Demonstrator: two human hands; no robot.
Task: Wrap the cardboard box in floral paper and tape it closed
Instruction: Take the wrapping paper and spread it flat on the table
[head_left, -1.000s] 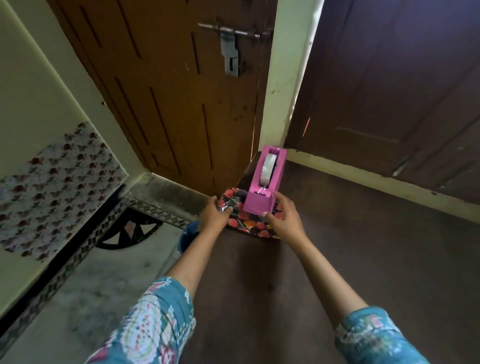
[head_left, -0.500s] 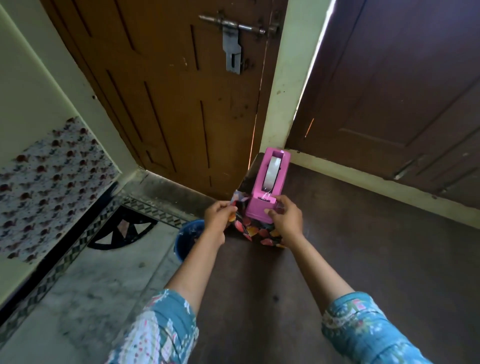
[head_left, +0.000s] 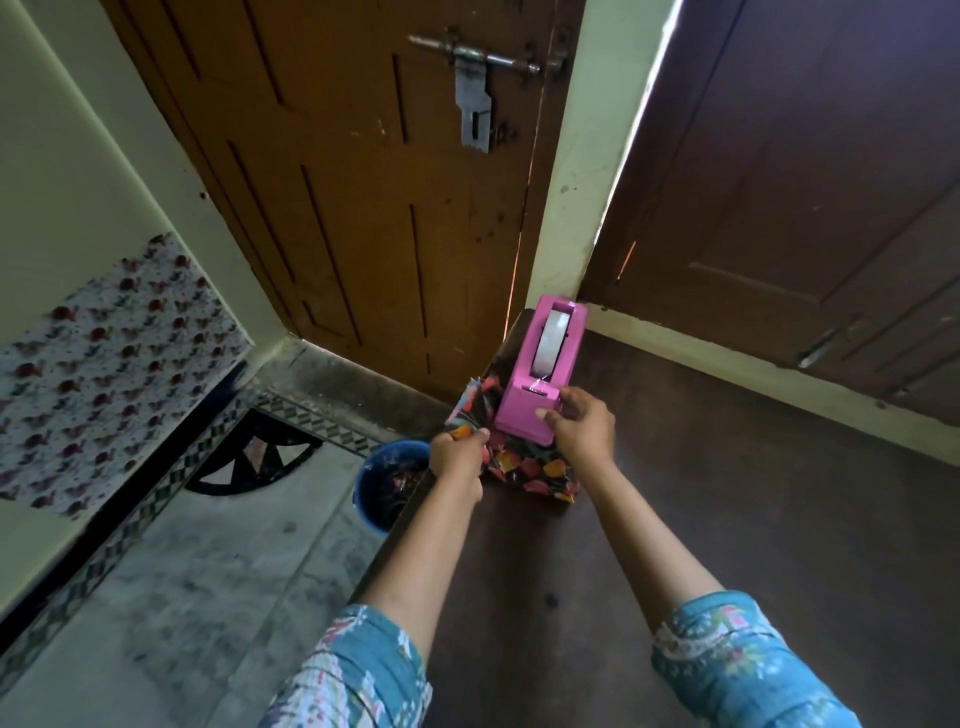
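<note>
Pinching a flap of the floral paper (head_left: 470, 410) in my left hand (head_left: 457, 457), I curl my right hand (head_left: 584, 431) round the near end of the pink tape dispenser (head_left: 540, 364). It rests on the paper-covered box (head_left: 535, 470), at the brown table's (head_left: 727, 519) far left edge, near a blue bucket (head_left: 379, 499).

Wrapped box (head_left: 524, 467): cardboard fully concealed by paper, far part masked by pink tape dispenser (head_left: 535, 395). Left hand (head_left: 457, 457) fingertips buried in a paper fold. Tape end at cutter too small to judge. Blue bucket (head_left: 379, 488) part-hidden behind worktop (head_left: 727, 519) edge. Both sleeves (head_left: 363, 675) cut by lower frame edge
</note>
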